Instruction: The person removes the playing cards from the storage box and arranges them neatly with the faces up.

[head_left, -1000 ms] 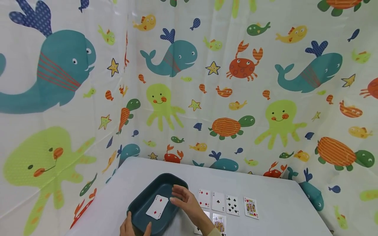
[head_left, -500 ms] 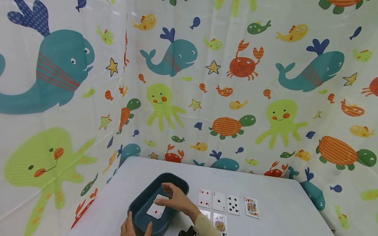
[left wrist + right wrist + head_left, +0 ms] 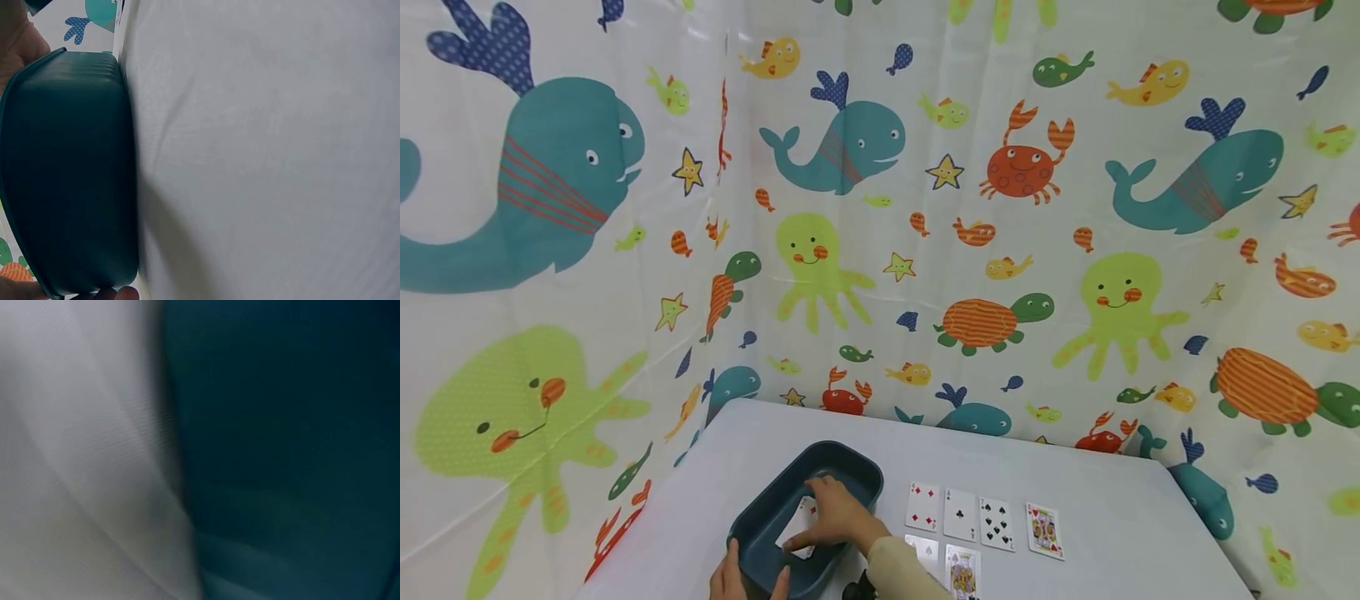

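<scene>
A dark teal plastic tub (image 3: 752,521) stands tilted away across the table's left part. My left hand (image 3: 737,577) grips its near end, fingers on the outer left side and thumb on the right; in the left wrist view its fingertips (image 3: 127,294) curl against the tub's wall. A playing card with red diamonds (image 3: 792,527) lies face up inside the tub. Over that card reaches my right hand (image 3: 835,517), thumb by the card's near end and fingers spread towards its far end, partly covering it. The right wrist view is blurred, with the teal tub (image 3: 287,437) filling its right side.
Right of the tub lie a diamonds card (image 3: 922,506), a clubs card (image 3: 959,515), a spades card (image 3: 997,523) and a face card (image 3: 1045,531). Nearer are a pale card (image 3: 925,552) and another face card (image 3: 962,572). A patterned curtain (image 3: 887,400) borders the table.
My right hand has moved left and down from the tub's right rim to over the card inside it. My left hand keeps its grip on the tub.
</scene>
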